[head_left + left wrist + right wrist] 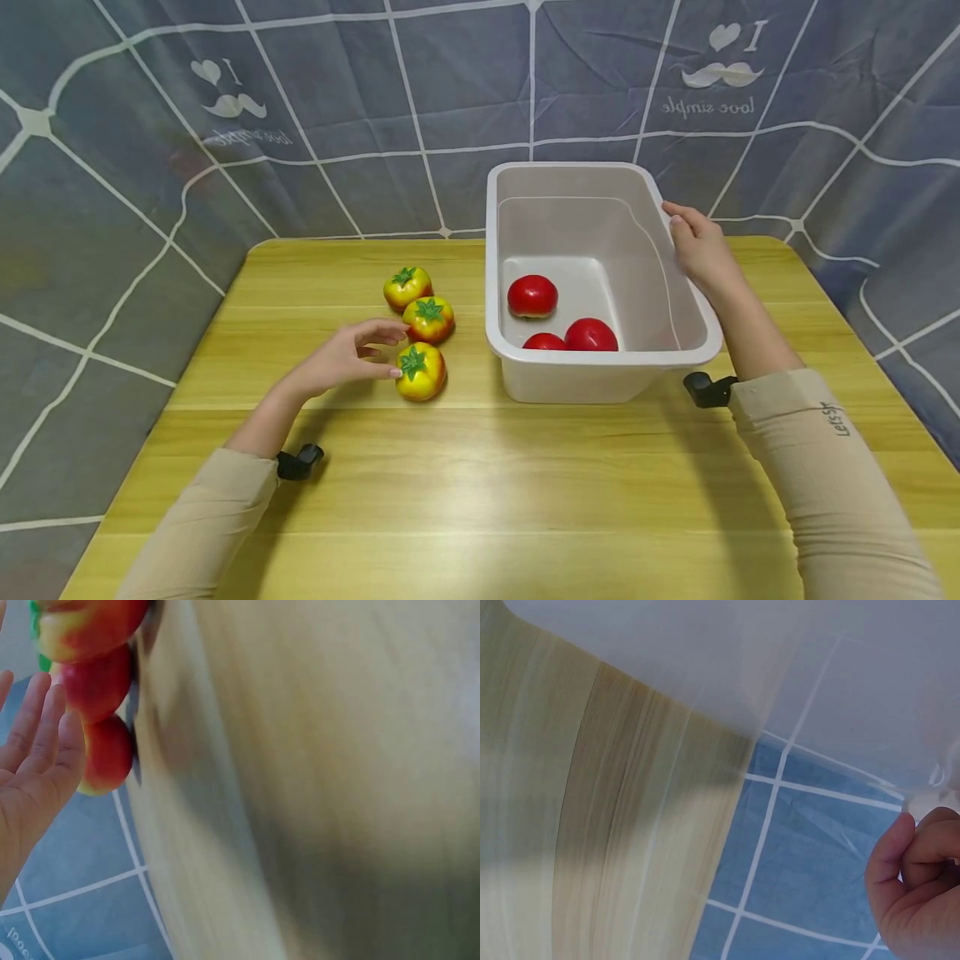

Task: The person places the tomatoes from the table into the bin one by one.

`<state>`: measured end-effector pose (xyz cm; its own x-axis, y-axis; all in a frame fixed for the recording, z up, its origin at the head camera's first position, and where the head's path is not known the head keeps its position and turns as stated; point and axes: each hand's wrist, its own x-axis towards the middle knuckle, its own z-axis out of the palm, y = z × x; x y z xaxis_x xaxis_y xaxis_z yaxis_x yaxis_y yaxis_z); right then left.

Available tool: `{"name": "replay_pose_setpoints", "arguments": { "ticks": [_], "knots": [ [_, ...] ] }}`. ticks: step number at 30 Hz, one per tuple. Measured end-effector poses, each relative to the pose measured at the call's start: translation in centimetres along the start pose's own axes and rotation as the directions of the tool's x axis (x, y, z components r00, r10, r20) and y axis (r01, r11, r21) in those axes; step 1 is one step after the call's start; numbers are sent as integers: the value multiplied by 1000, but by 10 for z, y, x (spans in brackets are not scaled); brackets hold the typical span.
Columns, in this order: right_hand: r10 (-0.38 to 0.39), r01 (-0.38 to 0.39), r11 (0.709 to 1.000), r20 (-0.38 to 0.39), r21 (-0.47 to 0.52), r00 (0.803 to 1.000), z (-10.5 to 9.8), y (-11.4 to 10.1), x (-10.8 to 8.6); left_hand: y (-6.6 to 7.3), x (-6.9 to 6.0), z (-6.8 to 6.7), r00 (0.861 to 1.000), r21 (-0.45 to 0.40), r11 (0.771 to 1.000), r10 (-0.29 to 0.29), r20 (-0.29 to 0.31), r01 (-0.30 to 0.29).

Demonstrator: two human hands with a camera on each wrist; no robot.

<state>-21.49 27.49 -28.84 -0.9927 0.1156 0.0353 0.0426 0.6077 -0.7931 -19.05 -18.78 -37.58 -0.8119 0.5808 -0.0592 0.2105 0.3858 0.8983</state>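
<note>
Head view: L hand [348, 357] is just left of the near fruit [422, 373], thumb well apart from fingers, gap wide, nothing held; thumb tip is at or just beside near fruit, fingertips by mid fruit [436, 322], can't tell if either touches. For a good grip, prob. best to shift L hand a bit nearer the body, so fingers & thumb span near fruit only & don't nudge mid fruit or far fruit [408, 291]; then close gently, as the round, glossy skin may roll. R hand [699, 248] grips the box [570, 380] by its R rim, handy for bracing. All 3 yellow-red fruit w/ green leafy tops sit on the table [465, 500] left of box; 3 plain red fruit [532, 295] lie inside. L wrist view: fingers straight & slightly spread, palm bare; fruit in a row, red-orange flanks, yellow patches, approx. tomato-shaped. R wrist view: fingers curled tight at the edge of frame, actual contact w/ rim hard to make out.
</note>
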Motion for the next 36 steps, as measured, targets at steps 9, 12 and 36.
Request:
{"name": "replay_pose_setpoints", "arguments": {
  "ticks": [9, 12, 36],
  "knots": [
    [-8, 8, 1000, -11, 14, 1000, 1, 0, 1, -9, -1, 6, 1000, 11, 1000, -4, 30, 3],
    [-9, 9, 1000, -16, 14, 1000, 1, 0, 1, -10, 0, 8, 1000, 35, 999, 3, 30, -4],
    [1, 0, 1000, -13, 12, 1000, 2, 1, 2, -10, 7, 23, 995, 23, 998, -59, 83, 57]
  ]
}}
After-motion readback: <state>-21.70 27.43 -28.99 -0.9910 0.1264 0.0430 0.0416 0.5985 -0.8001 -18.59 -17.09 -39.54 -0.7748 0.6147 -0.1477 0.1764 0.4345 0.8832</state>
